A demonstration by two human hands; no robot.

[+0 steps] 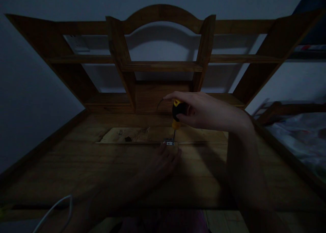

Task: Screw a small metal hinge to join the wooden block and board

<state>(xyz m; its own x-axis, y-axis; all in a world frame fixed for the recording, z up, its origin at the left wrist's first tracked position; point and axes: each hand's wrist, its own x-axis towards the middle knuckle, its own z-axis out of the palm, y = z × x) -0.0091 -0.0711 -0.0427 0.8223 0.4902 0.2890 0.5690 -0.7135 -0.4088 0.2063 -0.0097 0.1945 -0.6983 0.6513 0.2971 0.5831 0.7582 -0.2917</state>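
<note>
My right hand (192, 109) is wrapped round the handle of a yellow and black screwdriver (179, 110), held upright with its shaft pointing down. The shaft's tip meets a small metal hinge (169, 143) on the wooden desk top. From below, my left hand (165, 158) closes its fingers at the hinge, one fingertip resting on its plate. A pale edge shows under those fingers, too dim to make out fully. Behind the hinge lies a lighter, rough wood strip (129, 135) set into the desk, with a dark brown scrap (128, 139) on it.
A wooden shelf unit (163, 67) with an arched top rises at the back of the desk (114, 161). A white cable (58, 200) loops at lower left. Crumpled pale plastic or cloth (300, 141) lies beyond the right edge. The light is very dim.
</note>
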